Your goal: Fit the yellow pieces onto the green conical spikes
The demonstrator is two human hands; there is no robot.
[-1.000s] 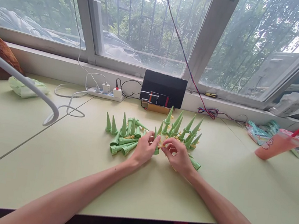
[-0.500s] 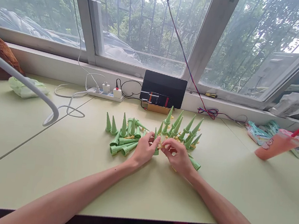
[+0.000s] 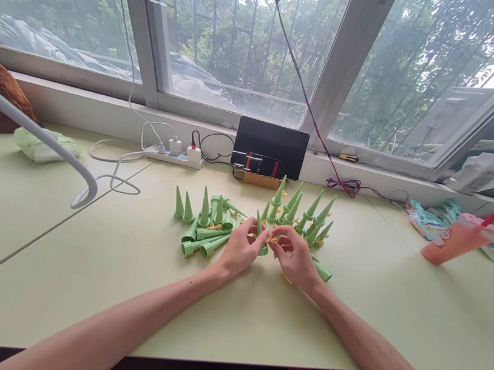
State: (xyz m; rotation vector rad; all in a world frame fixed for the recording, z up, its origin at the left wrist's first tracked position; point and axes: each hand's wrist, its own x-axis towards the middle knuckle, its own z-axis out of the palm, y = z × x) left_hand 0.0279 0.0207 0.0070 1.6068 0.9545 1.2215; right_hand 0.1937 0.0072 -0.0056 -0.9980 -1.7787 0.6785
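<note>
My left hand (image 3: pixel 240 248) is closed around a green plastic watering spike (image 3: pixel 263 251), its tip pointing up and its wide ribbed end showing below my fingers. Close beside it, my right hand (image 3: pixel 296 259) pinches a small yellow valve (image 3: pixel 273 239) against the spike's side; fingers partly hide where the two meet. Left of my hands, several green spikes stand upright (image 3: pixel 179 203) while others lie in a pile (image 3: pixel 202 243). Behind and right of my hands stand more spikes with yellow valves (image 3: pixel 312 209). Another spike (image 3: pixel 323 271) lies by my right wrist.
A tablet (image 3: pixel 272 139) with a phone (image 3: pixel 261 165) before it leans at the window ledge. Left are a power strip (image 3: pixel 175 155), a white cable and a grey curved bar (image 3: pixel 51 142). A pink drink cup (image 3: pixel 455 242) tilts at right, near plastic packets (image 3: pixel 428 220).
Both hands stay together at the same spot. The held spike and my left fingers have shifted slightly right, toward my right fingertips and the yellow valve.
</note>
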